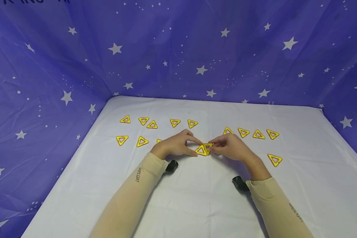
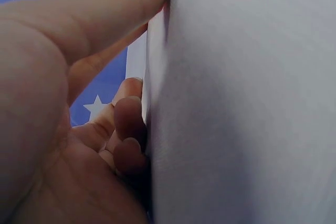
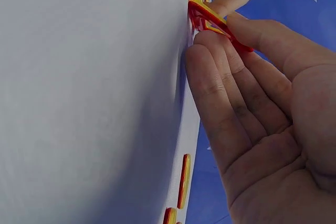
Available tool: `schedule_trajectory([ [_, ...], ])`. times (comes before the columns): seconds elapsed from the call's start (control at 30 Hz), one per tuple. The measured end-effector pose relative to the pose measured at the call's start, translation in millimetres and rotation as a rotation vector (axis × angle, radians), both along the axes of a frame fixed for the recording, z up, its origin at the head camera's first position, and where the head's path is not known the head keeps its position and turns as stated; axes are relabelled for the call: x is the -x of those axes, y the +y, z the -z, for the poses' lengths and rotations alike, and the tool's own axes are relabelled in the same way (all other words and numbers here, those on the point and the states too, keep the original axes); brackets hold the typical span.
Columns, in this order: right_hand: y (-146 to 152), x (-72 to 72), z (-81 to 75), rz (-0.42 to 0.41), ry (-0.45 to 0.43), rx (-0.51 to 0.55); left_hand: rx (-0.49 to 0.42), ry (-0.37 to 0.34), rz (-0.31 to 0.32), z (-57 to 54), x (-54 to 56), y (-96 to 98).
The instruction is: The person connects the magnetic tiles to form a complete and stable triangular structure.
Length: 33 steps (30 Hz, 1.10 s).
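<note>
Two yellow triangular frame tiles with red edges meet at the middle of the table. The left tile (image 1: pixel 201 150) lies flat on the cloth, the thumb and index finger of my left hand (image 1: pixel 177 144) at its edges. My right hand (image 1: pixel 230 147) pinches the right tile (image 3: pixel 210 20) between thumb and fingertips. That tile is tilted up from the cloth, one edge against the left tile. In the left wrist view the thumb (image 2: pixel 105 17) presses down at the cloth, and the other fingers are loosely bent.
More yellow triangular tiles lie in loose rows, such as one at far left (image 1: pixel 122 140), one at back centre (image 1: pixel 192 124) and one at right (image 1: pixel 275 160). My left hand partly covers another tile. White cloth (image 1: pixel 196 205) covers the table; a purple starred curtain (image 1: pixel 178 49) hangs behind.
</note>
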State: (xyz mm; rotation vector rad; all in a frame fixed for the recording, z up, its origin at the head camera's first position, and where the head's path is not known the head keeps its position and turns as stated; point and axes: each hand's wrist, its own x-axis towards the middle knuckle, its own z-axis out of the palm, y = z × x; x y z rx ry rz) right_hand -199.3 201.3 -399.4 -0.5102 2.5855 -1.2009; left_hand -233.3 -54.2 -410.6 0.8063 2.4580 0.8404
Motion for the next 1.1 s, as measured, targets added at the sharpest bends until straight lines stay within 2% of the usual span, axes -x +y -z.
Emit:
schedule_trajectory([
  [0.13,-2.0,-0.8,-0.2,-0.003,-0.001,0.003,-0.005,0.005,0.004,-0.5,0.2,0.0],
  [0.4,-3.9,-2.0,0.7,-0.008,0.064,-0.001,-0.021,0.012,0.013,-0.6,0.2,0.7],
  [0.7,-6.7,-1.7,1.5,-0.014,0.098,0.012,-0.026,0.017,0.004,-0.5,-0.8,0.7],
  [0.97,-10.2,-3.0,2.2,0.0,0.098,-0.016,-0.01,0.014,-0.024,-1.9,-1.8,1.6],
  [1.1,-11.2,-4.6,0.6,0.009,0.086,-0.036,0.012,0.016,0.0,-5.5,-1.9,2.3],
])
